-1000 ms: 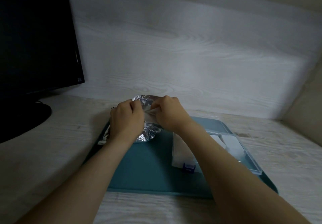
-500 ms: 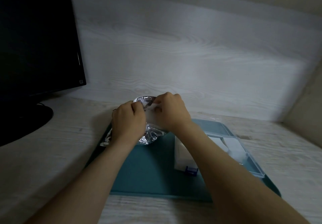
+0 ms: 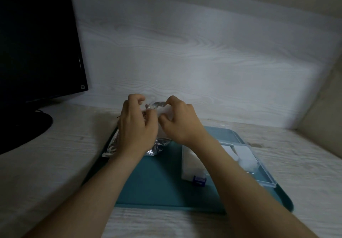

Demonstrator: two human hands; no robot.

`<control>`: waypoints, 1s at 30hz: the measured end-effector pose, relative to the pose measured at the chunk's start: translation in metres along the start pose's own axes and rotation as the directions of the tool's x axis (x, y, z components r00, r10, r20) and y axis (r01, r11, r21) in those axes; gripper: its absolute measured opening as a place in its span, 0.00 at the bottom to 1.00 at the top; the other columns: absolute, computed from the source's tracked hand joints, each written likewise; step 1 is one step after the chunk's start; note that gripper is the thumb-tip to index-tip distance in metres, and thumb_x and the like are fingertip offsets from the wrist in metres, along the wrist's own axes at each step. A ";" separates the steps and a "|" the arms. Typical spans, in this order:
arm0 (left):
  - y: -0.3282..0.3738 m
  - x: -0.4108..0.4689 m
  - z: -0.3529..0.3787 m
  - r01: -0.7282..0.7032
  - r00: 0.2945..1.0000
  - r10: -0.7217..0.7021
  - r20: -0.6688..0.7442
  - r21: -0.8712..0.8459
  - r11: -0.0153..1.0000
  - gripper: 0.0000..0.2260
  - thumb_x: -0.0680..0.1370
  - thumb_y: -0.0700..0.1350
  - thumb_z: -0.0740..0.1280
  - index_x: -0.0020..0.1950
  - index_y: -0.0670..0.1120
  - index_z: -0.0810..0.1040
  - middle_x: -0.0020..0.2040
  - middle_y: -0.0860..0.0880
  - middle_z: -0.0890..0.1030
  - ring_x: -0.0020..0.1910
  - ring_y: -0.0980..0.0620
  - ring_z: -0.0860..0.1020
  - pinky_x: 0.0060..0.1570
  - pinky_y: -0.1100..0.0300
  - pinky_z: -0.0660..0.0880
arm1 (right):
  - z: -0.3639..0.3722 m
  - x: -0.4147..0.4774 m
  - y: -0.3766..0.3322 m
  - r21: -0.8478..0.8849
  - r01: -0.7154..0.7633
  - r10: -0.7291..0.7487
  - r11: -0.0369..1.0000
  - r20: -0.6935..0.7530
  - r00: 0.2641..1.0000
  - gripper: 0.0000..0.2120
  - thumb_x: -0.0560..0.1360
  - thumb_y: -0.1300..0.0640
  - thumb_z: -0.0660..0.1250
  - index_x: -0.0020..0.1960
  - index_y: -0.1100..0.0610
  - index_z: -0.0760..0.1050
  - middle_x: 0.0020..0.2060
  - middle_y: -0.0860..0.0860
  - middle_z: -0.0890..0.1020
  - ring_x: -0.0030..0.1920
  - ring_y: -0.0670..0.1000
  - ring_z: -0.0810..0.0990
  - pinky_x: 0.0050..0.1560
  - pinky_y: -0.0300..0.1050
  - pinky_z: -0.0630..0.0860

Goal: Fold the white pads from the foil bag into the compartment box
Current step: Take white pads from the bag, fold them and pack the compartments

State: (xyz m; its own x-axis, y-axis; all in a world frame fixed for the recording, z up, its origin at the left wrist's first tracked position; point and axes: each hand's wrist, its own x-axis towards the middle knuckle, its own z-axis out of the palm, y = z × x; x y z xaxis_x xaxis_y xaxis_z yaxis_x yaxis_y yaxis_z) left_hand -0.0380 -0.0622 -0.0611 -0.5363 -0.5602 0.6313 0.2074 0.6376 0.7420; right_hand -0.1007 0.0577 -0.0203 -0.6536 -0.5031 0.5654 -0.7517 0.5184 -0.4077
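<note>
- Foil bag (image 3: 157, 147) sits on the teal tray (image 3: 157, 186), gripped by the curled left hand (image 3: 137, 132).
- Right hand (image 3: 182, 124) pinches a white pad (image 3: 164, 110) at its mouth.

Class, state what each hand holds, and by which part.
Left hand grips the foil bag near its mouth; right hand pinches the mouth's rim.

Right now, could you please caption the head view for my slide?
Left hand and right hand grip the foil bag at its mouth over the teal tray, beside the compartment box.
</note>
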 end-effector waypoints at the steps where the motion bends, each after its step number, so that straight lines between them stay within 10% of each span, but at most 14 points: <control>1: 0.002 -0.001 -0.001 -0.054 0.999 0.054 0.005 0.006 0.999 0.18 0.75 0.50 0.59 0.64 0.48 0.72 0.62 0.49 0.77 0.60 0.47 0.76 0.63 0.47 0.74 | 0.000 -0.003 -0.001 0.033 -0.004 0.003 0.999 0.052 0.999 0.08 0.78 0.55 0.66 0.56 0.56 0.75 0.39 0.51 0.81 0.46 0.59 0.79 0.40 0.48 0.71; 5: 0.004 -0.002 -0.005 -0.245 0.969 0.244 0.035 0.031 0.969 0.14 0.77 0.43 0.60 0.62 0.50 0.74 0.61 0.51 0.76 0.57 0.50 0.77 0.61 0.43 0.75 | -0.005 -0.007 -0.001 0.173 -0.065 0.042 0.983 0.136 0.990 0.04 0.80 0.56 0.66 0.53 0.49 0.74 0.39 0.47 0.81 0.45 0.53 0.80 0.38 0.36 0.71; 17: -0.002 -0.001 0.001 -0.316 0.942 0.283 0.179 0.199 0.928 0.14 0.80 0.45 0.62 0.63 0.48 0.80 0.69 0.48 0.72 0.54 0.45 0.79 0.60 0.42 0.78 | -0.007 -0.008 0.021 0.513 -0.195 0.196 0.836 0.053 0.979 0.08 0.73 0.56 0.65 0.52 0.52 0.77 0.45 0.59 0.85 0.48 0.63 0.85 0.46 0.68 0.83; 30: -0.002 -0.003 0.002 -0.336 0.935 0.293 0.199 0.235 0.912 0.20 0.71 0.41 0.77 0.61 0.52 0.79 0.66 0.49 0.72 0.53 0.46 0.79 0.53 0.45 0.79 | -0.015 -0.014 0.022 0.570 -0.254 0.230 0.781 0.116 0.966 0.14 0.70 0.72 0.72 0.51 0.58 0.82 0.45 0.61 0.86 0.47 0.66 0.86 0.43 0.69 0.84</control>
State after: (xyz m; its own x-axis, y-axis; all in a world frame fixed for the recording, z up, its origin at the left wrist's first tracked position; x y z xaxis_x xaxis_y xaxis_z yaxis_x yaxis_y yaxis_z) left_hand -0.0380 -0.0607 -0.0652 -0.6036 -0.2316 0.7629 0.1775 0.8938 0.4118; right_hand -0.1066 0.0870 -0.0264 -0.8148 -0.4467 0.3696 -0.4712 0.1387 -0.8711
